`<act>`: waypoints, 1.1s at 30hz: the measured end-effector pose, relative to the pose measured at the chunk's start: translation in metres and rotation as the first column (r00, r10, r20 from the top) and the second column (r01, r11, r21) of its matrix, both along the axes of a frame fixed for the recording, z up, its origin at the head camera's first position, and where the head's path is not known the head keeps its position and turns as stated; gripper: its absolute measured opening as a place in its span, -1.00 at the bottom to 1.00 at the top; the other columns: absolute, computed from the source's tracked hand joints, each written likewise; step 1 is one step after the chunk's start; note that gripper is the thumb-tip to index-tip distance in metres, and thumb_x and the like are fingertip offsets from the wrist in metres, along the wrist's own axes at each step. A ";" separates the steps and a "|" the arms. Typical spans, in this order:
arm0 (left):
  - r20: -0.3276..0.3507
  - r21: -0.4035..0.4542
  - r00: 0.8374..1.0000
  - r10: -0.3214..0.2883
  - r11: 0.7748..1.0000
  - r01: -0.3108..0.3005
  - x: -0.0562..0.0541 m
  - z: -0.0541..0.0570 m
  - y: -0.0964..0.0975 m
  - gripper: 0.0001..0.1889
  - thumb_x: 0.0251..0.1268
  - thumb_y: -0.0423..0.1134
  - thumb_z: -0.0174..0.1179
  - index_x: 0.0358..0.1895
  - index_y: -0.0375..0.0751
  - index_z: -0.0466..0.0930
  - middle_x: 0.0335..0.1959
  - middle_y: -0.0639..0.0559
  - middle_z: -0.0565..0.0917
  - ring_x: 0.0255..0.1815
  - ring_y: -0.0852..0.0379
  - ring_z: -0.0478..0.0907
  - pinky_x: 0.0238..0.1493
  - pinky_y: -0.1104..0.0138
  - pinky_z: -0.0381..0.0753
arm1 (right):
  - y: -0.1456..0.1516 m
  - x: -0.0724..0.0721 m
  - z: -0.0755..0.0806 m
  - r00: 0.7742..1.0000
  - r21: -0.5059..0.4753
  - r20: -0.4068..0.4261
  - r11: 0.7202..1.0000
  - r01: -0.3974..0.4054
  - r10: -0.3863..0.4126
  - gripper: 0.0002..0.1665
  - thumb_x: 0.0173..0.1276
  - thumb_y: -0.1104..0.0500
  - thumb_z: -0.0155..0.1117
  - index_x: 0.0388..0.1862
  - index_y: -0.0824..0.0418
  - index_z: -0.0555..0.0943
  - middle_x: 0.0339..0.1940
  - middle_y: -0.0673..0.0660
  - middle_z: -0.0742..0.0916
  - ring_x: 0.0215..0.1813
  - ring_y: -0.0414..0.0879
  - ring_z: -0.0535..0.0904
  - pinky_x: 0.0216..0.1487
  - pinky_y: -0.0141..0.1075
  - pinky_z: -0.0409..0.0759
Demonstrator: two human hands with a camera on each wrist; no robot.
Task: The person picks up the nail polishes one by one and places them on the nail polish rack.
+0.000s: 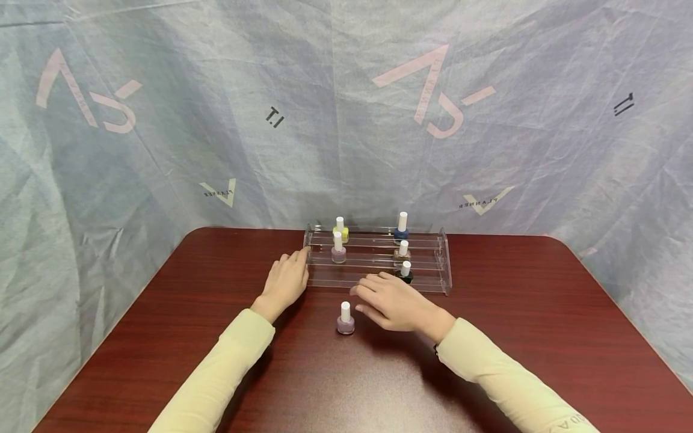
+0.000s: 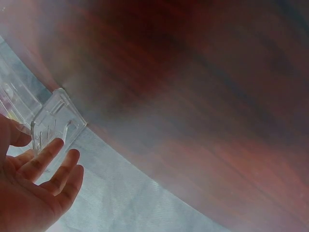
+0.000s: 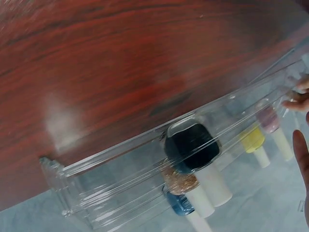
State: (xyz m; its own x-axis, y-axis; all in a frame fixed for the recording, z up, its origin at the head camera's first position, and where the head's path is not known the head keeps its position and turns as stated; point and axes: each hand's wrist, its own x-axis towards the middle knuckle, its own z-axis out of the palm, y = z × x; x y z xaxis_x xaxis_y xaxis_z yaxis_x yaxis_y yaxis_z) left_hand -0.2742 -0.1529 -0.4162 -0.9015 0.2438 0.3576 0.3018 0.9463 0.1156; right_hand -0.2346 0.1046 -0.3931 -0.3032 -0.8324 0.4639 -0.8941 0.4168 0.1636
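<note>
A clear stepped display rack (image 1: 373, 260) stands at the back of the table. My left hand (image 1: 287, 278) is at its left end, fingertips by the clear end panel (image 2: 58, 116), fingers mostly extended. My right hand (image 1: 397, 305), fingers loosely bent and holding nothing, is just in front of the rack. Beside it, a mauve nail polish bottle (image 1: 345, 325) stands upright on the table. On the rack's left are a yellow bottle (image 3: 253, 140) and another mauve bottle (image 1: 338, 255). On its right are blue (image 1: 401, 233), glittery brown (image 3: 179, 180) and black (image 3: 190, 146) bottles, all white-capped.
The dark red wooden table (image 1: 514, 307) extends around the rack. A grey-blue printed cloth (image 1: 335, 132) hangs close behind the table and along both sides.
</note>
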 end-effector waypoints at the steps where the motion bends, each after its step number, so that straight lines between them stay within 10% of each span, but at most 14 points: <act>1: 0.000 0.000 1.000 0.000 1.000 0.000 0.000 0.000 0.000 -0.55 0.27 -0.29 -0.03 0.25 -0.19 0.30 -0.06 -0.10 0.60 -0.12 -0.13 0.49 -0.20 0.11 0.45 | -0.001 0.001 0.000 1.000 0.002 0.000 1.000 0.000 0.000 -0.73 0.33 0.02 0.03 -0.09 0.10 0.50 -0.22 -0.08 0.60 -0.13 -0.20 0.51 -0.09 -0.29 0.45; 33: -0.005 0.015 1.000 -0.002 1.000 0.002 0.001 0.000 0.000 -0.55 0.28 -0.29 -0.01 0.25 -0.19 0.30 -0.02 -0.10 0.59 -0.09 -0.13 0.50 -0.15 0.08 0.46 | -0.022 0.013 -0.005 0.999 0.067 -0.008 0.997 -0.034 0.035 -0.73 0.32 0.10 0.02 -0.03 0.05 0.51 -0.17 -0.12 0.60 -0.10 -0.24 0.49 -0.11 -0.32 0.44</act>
